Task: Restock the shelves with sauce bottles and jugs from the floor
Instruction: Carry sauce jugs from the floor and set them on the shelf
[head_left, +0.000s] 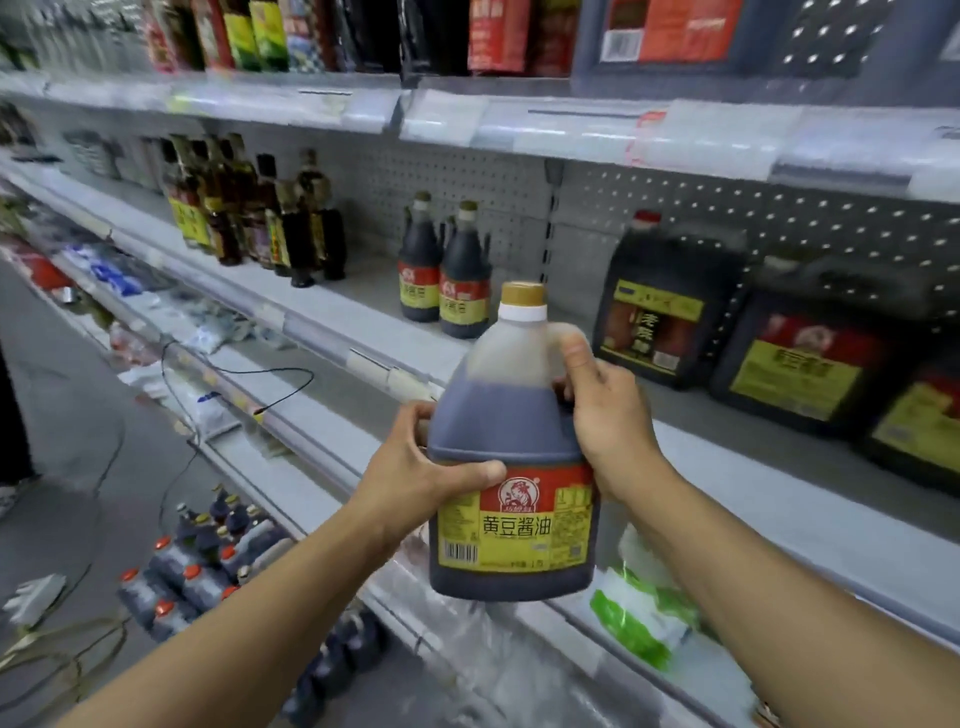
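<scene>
Grey pegboard-backed store shelving (519, 171) filling the view, tiers running from upper left to lower right, white price strips along the edges. On the middle tier (332, 306), at right, three squat dark rectangular jugs with yellow-and-red labels (795, 364), side by side; near centre, two dark bottles with gold caps and red-yellow labels (444, 270), touching each other; farther left, a cluster of tall slim dark sauce bottles (260, 208). Top tier packed with dark bottles and red-labelled packs (498, 36), blurred. Lower tier holding white and green plastic bags (644, 618). Down on the grey floor (67, 395), at lower left, a group of dark bottles with red and gold caps (197, 561), standing close together; a thin black cable (234, 371) trailing off the shelf edge.

Held upright in front of the middle tier, apart from the shelf, a large translucent plastic jug of dark soy sauce with a gold cap and yellow-red label (511, 467). Left hand (426, 467) wrapped round the jug's left side, thumb pressed across the front just above the label. Right hand (602, 410) curled through the handle at the jug's right shoulder, thumb up along the handle.
</scene>
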